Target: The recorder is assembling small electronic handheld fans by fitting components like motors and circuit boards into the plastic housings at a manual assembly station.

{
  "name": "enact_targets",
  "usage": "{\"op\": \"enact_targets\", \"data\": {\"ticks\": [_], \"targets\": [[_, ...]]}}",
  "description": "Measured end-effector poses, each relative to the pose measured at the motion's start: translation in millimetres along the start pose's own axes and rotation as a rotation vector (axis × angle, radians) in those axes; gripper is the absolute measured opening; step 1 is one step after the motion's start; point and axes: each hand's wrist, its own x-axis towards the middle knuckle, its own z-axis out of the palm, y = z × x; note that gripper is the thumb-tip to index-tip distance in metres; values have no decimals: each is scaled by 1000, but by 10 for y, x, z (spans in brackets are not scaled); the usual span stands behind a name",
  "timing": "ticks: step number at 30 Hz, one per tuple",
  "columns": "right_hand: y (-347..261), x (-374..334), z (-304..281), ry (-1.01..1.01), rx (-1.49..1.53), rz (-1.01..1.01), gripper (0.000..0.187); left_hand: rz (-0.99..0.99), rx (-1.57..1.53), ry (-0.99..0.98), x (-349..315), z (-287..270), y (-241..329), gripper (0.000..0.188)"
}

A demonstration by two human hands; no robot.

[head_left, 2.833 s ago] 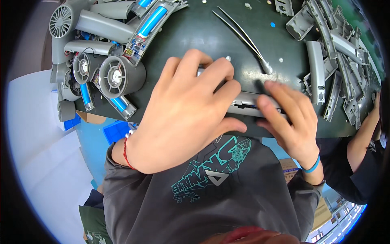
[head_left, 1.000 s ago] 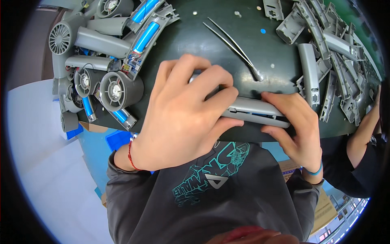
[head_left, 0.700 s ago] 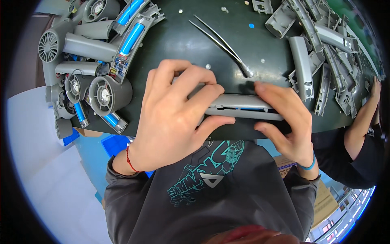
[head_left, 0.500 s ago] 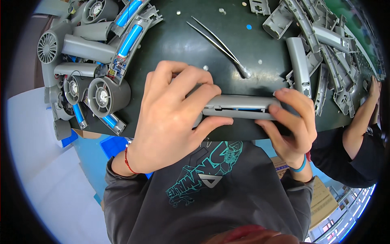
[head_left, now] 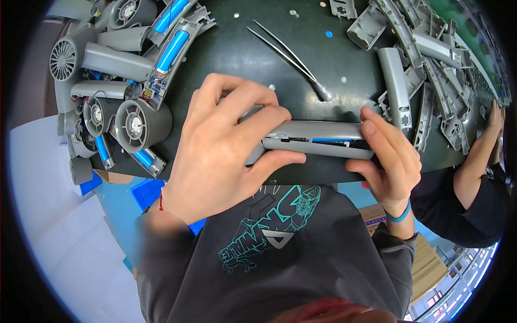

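Note:
A grey handheld fan [head_left: 323, 131] lies crosswise between my hands, just above the near part of the table. Along its handle the two shell halves stand apart, and a blue battery and dark wire show in the gap. My left hand [head_left: 229, 140] wraps round the fan's head end, covering most of it, with the thumb along the lower shell. At the handle's right end my right hand [head_left: 390, 161] grips it, fingers on top and thumb below. Beyond them lies a pair of metal tweezers [head_left: 296, 62], touched by neither hand.
Several part-built fans [head_left: 137, 126] with blue batteries and circuit boards are heaped at the left. Grey shell pieces [head_left: 396, 89] pile up at the right. Small clear bits and a blue dot [head_left: 329, 34] lie on the dark table [head_left: 226, 54]. Another person's arm [head_left: 479, 161] is at far right.
The gap along the handle is wider, and more of the battery shows. My left hand has shifted slightly left. My right fingers have moved to the handle's end.

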Motion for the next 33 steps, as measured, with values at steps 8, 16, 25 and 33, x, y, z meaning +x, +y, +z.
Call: {"op": "enact_targets", "data": {"ticks": [8,16,25,33], "targets": [[36,-45,9,12,-6,21,48,-9,-45,9,26,-15,-12,45],[41,8,-59,-45,216,96,50,-12,-17,-47,35,-52,-21,46],[46,3,66,104,590,148,45,-13,-15,-68,81,-82,-19,46],[-65,-89,212,194,773,366,41,-12,-34,-63,85,-63,-12,44]]}}
